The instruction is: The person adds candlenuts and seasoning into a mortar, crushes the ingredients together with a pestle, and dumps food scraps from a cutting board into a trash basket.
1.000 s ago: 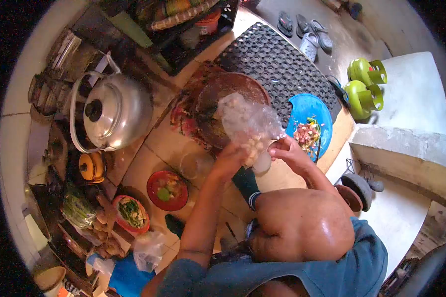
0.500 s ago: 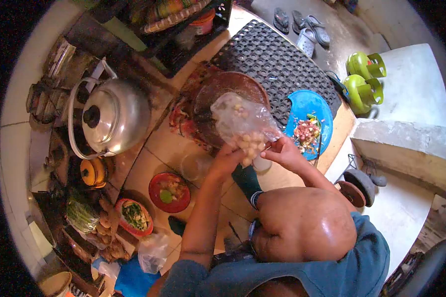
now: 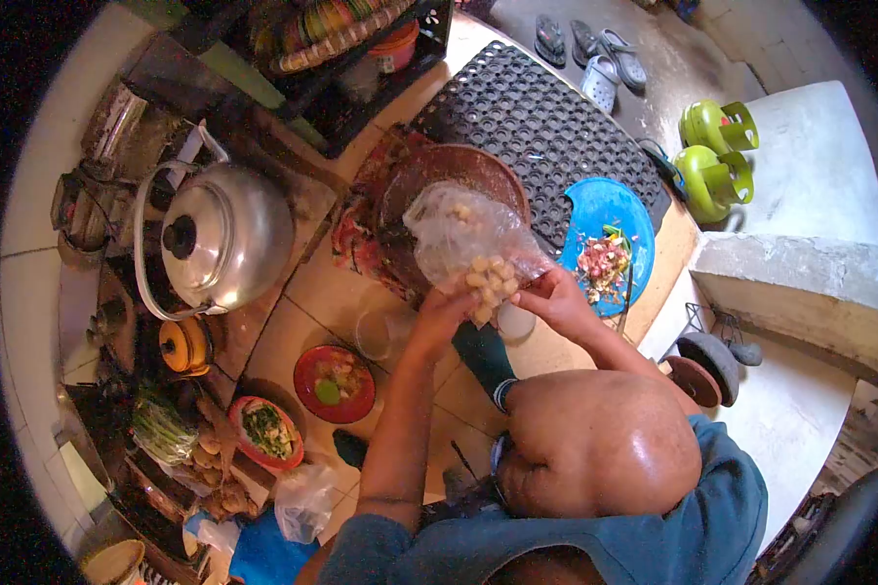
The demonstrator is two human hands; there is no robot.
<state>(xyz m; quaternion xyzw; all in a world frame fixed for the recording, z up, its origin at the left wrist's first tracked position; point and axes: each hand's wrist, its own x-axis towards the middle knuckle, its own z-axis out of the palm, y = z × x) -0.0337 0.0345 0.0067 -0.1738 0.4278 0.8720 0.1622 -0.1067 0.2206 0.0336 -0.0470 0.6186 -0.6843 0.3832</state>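
A clear plastic bag (image 3: 458,229) holding small pale, roundish pieces (image 3: 491,283) hangs between my hands. On its left edge, my left hand (image 3: 445,314) is closed. My right hand (image 3: 558,302) pinches the bag's right side near the pieces. Most of the pieces are bunched toward the end nearest me, and a few lie farther up in the bag. Beneath and beyond the bag is a wide brown round bowl (image 3: 439,161), partly covered by it. A whitish round cup (image 3: 517,322) stands on the floor just below my right hand.
To the right lies a blue cutting board (image 3: 600,200) with chopped ingredients (image 3: 603,263) and a knife. At left are a big metal kettle (image 3: 249,229), a red plate (image 3: 307,385) and a red bowl of greens (image 3: 288,453). A black rubber mat (image 3: 517,107) and green gas cylinders (image 3: 702,180) lie beyond.
The bag has shifted slightly left and spread a little. My right hand has edged left toward the pieces. Both hands keep hold of the bag.
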